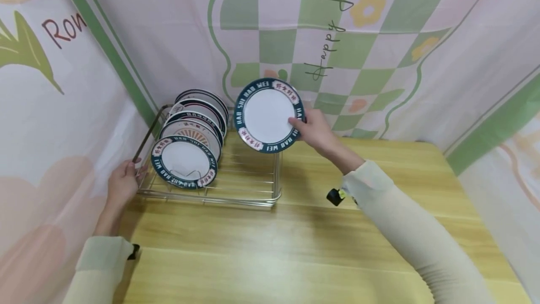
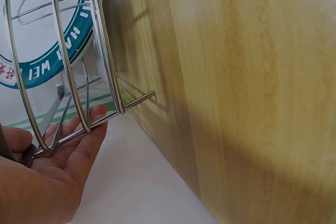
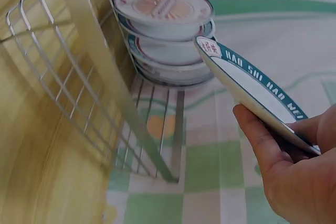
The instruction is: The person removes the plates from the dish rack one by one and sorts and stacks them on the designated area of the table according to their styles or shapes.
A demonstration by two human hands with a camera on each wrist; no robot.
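1. The held plate (image 1: pixel 266 114) – white centre, dark teal lettered rim – is in the air over the right rear part of the rack, its face towards the head camera, apart from the other plates.
2. The right hand (image 1: pixel 318 130) pinches it at one edge, thumb on the face and fingers behind. With the far side unsupported, a firm pinch and a quiet wrist should stop it swinging.
3. The standing plates (image 1: pixel 191 135) lean in a row along the rack's left half, the front one bearing a matching rim. Moving the held plate in line with their tilt, edge leading, would likely avoid knocks.
4. The wire rack (image 1: pixel 240 200) sits on the table and looks light enough to slide if a rim catches a wire.
5. The left hand (image 1: pixel 123 184) grips its left front corner, fingers under the wire – a sensible brace, best kept gentle.
6. Around it lie the wooden table (image 1: pixel 202 257) and a checked wall cloth (image 1: pixel 278 46); the plate should be held off the fabric.
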